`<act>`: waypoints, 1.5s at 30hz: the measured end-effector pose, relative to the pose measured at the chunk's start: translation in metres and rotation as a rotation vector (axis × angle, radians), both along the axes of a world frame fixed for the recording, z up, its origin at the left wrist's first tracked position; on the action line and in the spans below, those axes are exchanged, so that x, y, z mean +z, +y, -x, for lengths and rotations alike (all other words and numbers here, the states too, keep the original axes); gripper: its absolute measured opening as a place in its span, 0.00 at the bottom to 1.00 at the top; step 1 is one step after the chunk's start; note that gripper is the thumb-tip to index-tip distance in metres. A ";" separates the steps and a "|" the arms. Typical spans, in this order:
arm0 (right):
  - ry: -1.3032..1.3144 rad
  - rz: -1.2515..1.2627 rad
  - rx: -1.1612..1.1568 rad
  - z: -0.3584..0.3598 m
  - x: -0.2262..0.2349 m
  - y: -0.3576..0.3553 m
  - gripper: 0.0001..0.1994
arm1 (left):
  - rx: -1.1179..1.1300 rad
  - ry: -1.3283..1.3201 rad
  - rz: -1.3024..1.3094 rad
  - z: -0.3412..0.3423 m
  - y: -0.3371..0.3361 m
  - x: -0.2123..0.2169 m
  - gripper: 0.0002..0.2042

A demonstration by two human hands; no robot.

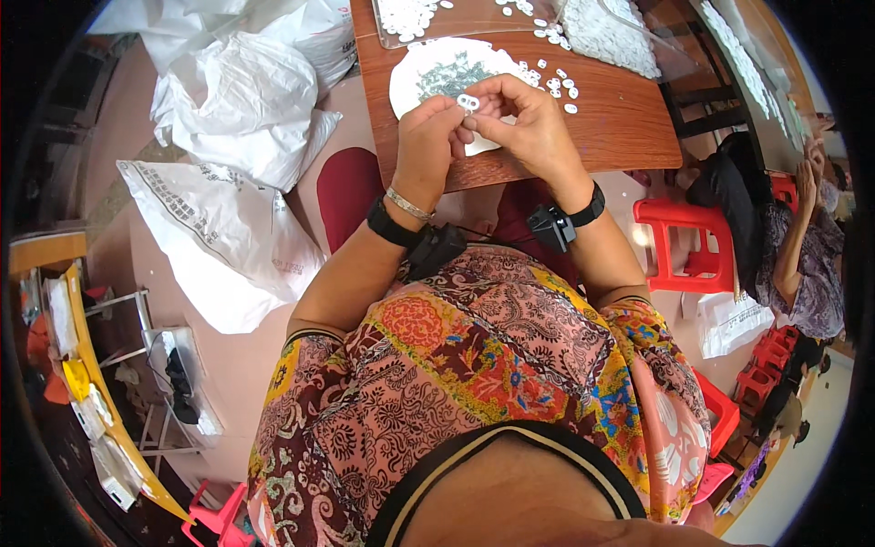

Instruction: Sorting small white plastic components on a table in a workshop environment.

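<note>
Fingerwork seems in hand, calling for steadiness: left hand (425,137) and right hand (529,126) pinch a white piece (468,102) near the worktop's (629,123) near edge.

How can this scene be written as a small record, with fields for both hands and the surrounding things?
Left hand: pinching small white piece
Right hand: at the same piece; exact grip unclear
Table: brown, wood-look
White disc: on table, bearing small grey parts
Loose white pieces: right of disc
White sacks: floor, left of table
</note>
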State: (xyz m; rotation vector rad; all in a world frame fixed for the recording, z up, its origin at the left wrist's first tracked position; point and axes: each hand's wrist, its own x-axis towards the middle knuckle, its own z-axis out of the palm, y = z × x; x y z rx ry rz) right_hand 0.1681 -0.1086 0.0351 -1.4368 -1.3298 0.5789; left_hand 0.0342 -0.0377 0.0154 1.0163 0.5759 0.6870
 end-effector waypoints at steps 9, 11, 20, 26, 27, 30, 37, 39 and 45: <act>-0.103 0.008 0.002 0.003 0.004 -0.003 0.12 | 0.034 0.011 -0.046 -0.005 0.000 -0.007 0.10; -0.200 0.005 -0.031 0.007 0.010 -0.004 0.13 | 0.062 -0.004 -0.041 -0.006 -0.001 -0.007 0.10; -0.596 -0.117 -0.109 0.015 0.010 -0.001 0.13 | 0.086 0.008 -0.080 -0.001 -0.003 0.000 0.11; -0.591 -0.130 -0.105 0.017 0.012 -0.001 0.11 | 0.060 -0.093 -0.014 -0.002 0.000 -0.009 0.11; -0.601 -0.136 -0.102 0.017 0.012 -0.001 0.11 | 0.056 -0.103 -0.021 -0.002 0.000 -0.009 0.11; -0.595 -0.100 -0.104 0.017 0.016 -0.004 0.11 | 0.055 -0.115 -0.030 -0.003 -0.003 -0.006 0.11; -0.565 -0.177 -0.047 0.016 0.009 -0.002 0.06 | 0.099 -0.085 -0.038 0.002 -0.010 -0.005 0.13; -0.557 -0.187 -0.052 0.018 0.015 -0.004 0.07 | 0.075 -0.089 -0.087 0.003 -0.009 -0.006 0.13; -0.572 -0.159 -0.055 -0.007 0.040 -0.004 0.11 | 0.029 -0.109 -0.069 0.008 -0.008 0.009 0.12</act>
